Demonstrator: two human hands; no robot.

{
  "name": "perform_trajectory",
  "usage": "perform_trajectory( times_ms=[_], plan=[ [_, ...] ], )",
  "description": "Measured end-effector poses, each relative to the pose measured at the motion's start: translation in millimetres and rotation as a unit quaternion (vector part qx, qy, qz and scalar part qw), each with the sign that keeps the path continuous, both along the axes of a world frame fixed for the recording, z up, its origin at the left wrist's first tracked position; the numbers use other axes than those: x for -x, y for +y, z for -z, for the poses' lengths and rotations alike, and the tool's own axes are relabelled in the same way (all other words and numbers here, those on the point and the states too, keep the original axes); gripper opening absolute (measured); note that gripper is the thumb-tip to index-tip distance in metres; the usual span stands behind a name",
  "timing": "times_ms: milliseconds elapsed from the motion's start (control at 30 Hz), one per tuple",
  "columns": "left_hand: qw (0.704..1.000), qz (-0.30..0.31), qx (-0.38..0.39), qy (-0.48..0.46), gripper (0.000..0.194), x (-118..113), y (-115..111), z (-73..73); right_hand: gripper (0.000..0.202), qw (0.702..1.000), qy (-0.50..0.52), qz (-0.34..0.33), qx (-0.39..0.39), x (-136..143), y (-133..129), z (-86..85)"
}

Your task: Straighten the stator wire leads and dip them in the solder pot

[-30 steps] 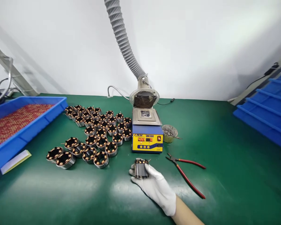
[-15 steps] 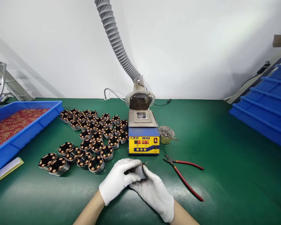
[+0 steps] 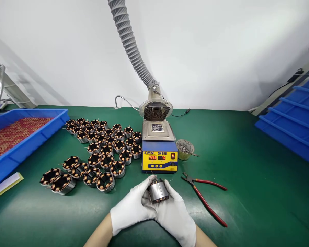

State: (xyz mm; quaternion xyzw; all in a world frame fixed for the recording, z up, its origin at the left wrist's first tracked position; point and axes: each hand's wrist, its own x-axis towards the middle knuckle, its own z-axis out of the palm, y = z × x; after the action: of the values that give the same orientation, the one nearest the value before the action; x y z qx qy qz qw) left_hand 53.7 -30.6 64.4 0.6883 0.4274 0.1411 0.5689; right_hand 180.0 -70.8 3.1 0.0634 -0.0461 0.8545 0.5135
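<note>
Between my two white-gloved hands is a motor stator (image 3: 158,191), a silver ring with copper windings and thin wire ends sticking up at its top. My left hand (image 3: 135,204) grips its left side, with fingertips up by the wires. From the right and below, my right hand (image 3: 176,212) cups it with the fingers wrapped round. Just beyond the hands stands a yellow and blue solder pot (image 3: 159,161) with lit red digits and a square pool of shiny metal on top. Red-handled cutting pliers (image 3: 203,195) lie spread on the green table to the right.
Several other stators (image 3: 105,181) stand in rows at the left. A blue tray (image 3: 41,137) lies beyond them. A small bowl (image 3: 185,149) of metal scraps sits beside the pot, under a fume hose (image 3: 131,44). Blue stacked trays (image 3: 293,120) rise at the right.
The stator has been turned in my hands, so its silver side now faces me and shows more fully. My left fingers have shifted up to its wire ends.
</note>
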Motion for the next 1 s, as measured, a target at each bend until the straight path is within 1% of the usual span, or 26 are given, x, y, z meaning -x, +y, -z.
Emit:
perform_trajectory(
  times_ms=[33,67,167,200,233,267,333,400,433,467,500,533,567,600,633,667,700,767,800,833,867,933,967,1000],
  plan=[
    [1.0,-0.011,-0.006,0.003,0.092,-2.2,-2.6,0.1,0.046,1.0,-0.003,0.0,0.005,-0.1,0.0,0.6],
    [0.999,-0.034,-0.013,-0.006,0.084,-4.5,-4.4,0.6,0.045,1.0,-0.01,0.003,0.004,0.0,-0.3,1.8],
    [0.984,-0.159,-0.04,-0.069,0.041,-8.4,-2.9,3.5,0.035,0.999,-0.03,0.008,-0.019,1.3,-2.2,7.1],
    [0.975,-0.2,-0.042,-0.091,0.033,-8.1,-0.4,4.6,0.034,0.999,-0.041,0.003,-0.036,1.8,-3.0,8.8],
    [0.965,-0.233,-0.043,-0.114,0.031,-6.9,2.8,5.6,0.034,0.997,-0.052,-0.003,-0.051,2.2,-3.7,10.2],
    [0.956,-0.255,-0.042,-0.14,0.034,-5.1,6.3,6.2,0.036,0.996,-0.063,-0.009,-0.062,2.4,-4.3,11.4],
    [0.935,-0.284,-0.031,-0.212,0.043,-0.7,12.6,6.0,0.04,0.994,-0.085,-0.01,-0.073,2.3,-5.1,12.6],
    [0.906,-0.292,-0.001,-0.306,0.056,2.0,14.8,3.9,0.043,0.993,-0.1,-0.009,-0.065,2.2,-5.6,12.3],
    [0.901,-0.277,0.025,-0.334,0.063,1.7,13.7,2.5,0.044,0.993,-0.105,-0.01,-0.057,2.4,-5.8,11.6],
    [0.907,-0.25,0.055,-0.335,0.069,0.4,11.3,1.1,0.044,0.993,-0.11,-0.01,-0.05,2.8,-6.0,10.6],
    [0.921,-0.225,0.079,-0.309,0.071,-1.9,8.1,-0.1,0.044,0.993,-0.114,-0.004,-0.04,3.4,-6.3,9.5],
    [0.937,-0.211,0.09,-0.265,0.069,-4.7,4.9,-0.9,0.042,0.992,-0.123,0.011,-0.032,4.1,-6.8,8.3],
    [0.949,-0.212,0.086,-0.217,0.062,-7.3,2.4,-1.2,0.041,0.989,-0.142,0.038,-0.026,4.7,-7.3,7.5],
    [0.955,-0.226,0.07,-0.178,0.054,-9.2,1.3,-1.2,0.042,0.982,-0.174,0.072,-0.026,5.2,-7.9,7.1],
    [0.955,-0.245,0.043,-0.16,0.048,-9.7,1.8,-0.7,0.045,0.967,-0.224,0.113,-0.035,5.6,-8.5,7.5],
    [0.95,-0.266,0.016,-0.165,0.045,-8.6,3.9,0.1,0.051,0.94,-0.296,0.158,-0.053,5.9,-9.1,8.7],
    [0.941,-0.282,-0.005,-0.188,0.045,-6.1,7.1,0.9,0.058,0.898,-0.383,0.206,-0.076,6.3,-9.7,10.6],
    [0.92,-0.305,-0.02,-0.245,0.053,1.6,13.8,2.3,0.066,0.782,-0.548,0.277,-0.105,8.0,-10.4,15.8],
    [0.916,-0.302,-0.019,-0.265,0.058,5.2,15.8,2.7,0.066,0.726,-0.609,0.3,-0.107,9.6,-10.5,18.5],
    [0.921,-0.28,-0.011,-0.269,0.063,7.6,16.1,3.0,0.064,0.683,-0.651,0.316,-0.102,11.6,-10.4,20.8],
    [0.936,-0.24,0.006,-0.257,0.069,8.4,14.8,3.2,0.061,0.655,-0.675,0.327,-0.092,13.9,-10.0,22.8],
    [0.968,-0.147,0.042,-0.201,0.08,4.9,8.6,4.0,0.056,0.62,-0.702,0.34,-0.086,18.4,-8.4,25.1],
    [0.977,-0.115,0.052,-0.173,0.084,1.2,4.9,4.8,0.052,0.601,-0.714,0.346,-0.095,20.2,-7.3,25.6],
    [0.982,-0.1,0.056,-0.153,0.087,-2.9,1.7,5.9,0.047,0.581,-0.728,0.347,-0.107,21.5,-6.1,25.9]
  ],
)
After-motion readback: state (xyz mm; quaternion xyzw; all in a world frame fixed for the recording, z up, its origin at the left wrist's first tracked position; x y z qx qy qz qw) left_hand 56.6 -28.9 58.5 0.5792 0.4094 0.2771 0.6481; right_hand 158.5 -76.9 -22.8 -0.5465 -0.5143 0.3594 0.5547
